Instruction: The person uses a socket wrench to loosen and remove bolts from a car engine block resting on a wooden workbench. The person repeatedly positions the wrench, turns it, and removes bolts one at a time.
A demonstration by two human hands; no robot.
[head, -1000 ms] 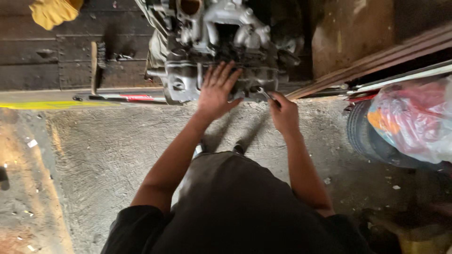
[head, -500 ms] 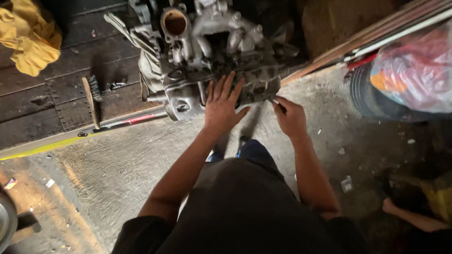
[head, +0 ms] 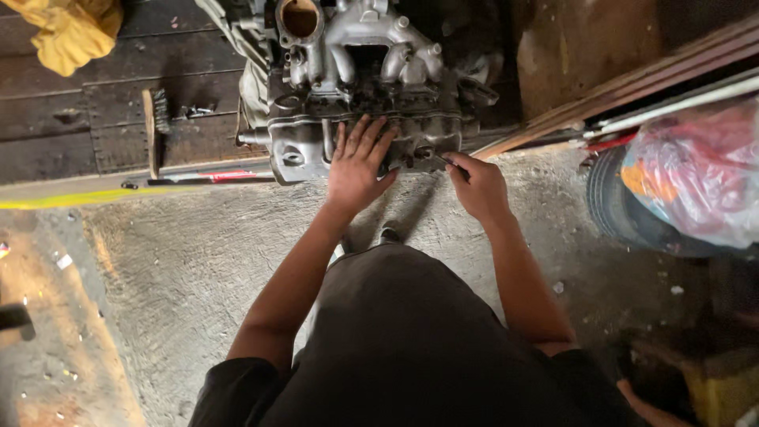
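Head view: left hand [head: 357,164] lies spread flat on the grimy grey cast-metal engine block [head: 360,87]; right hand [head: 477,186] pinches a thin dark tool [head: 451,163] against its front edge, work apparently midway.

Bare forearms and hands; short dark sleeves; a dark shirt, loose over the torso

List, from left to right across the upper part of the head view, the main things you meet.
Yellow cloth → wire brush → left hand flat on the grey engine block → right hand holding a thin tool → dark tyre → red-tinted plastic bag.
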